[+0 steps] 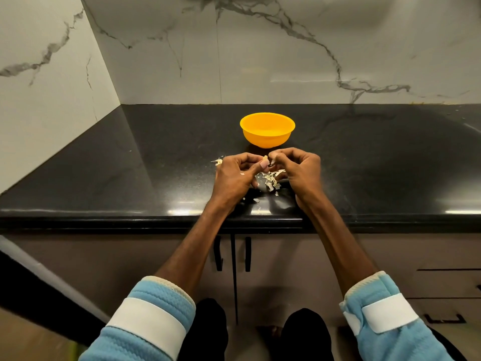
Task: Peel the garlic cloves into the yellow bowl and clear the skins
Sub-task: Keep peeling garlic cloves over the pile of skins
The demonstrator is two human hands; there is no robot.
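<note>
A yellow bowl (267,129) stands on the black counter (130,183), just beyond my hands. My left hand (235,175) pinches a small pale garlic clove (265,160) between thumb and fingers. My right hand (299,168) meets it from the right, its fingertips curled onto the same clove. A heap of papery garlic skins (269,179) lies on the counter below and between the hands. A few more skin scraps (218,161) lie to the left of my left hand. The inside of the bowl is mostly hidden by its near wall.
Marble wall panels (260,61) close off the counter at the back and on the left. The counter's front edge (156,222) runs below my wrists, with cabinet doors and black handles (218,254) underneath. Tiny skin crumbs (256,200) dot the counter near the edge.
</note>
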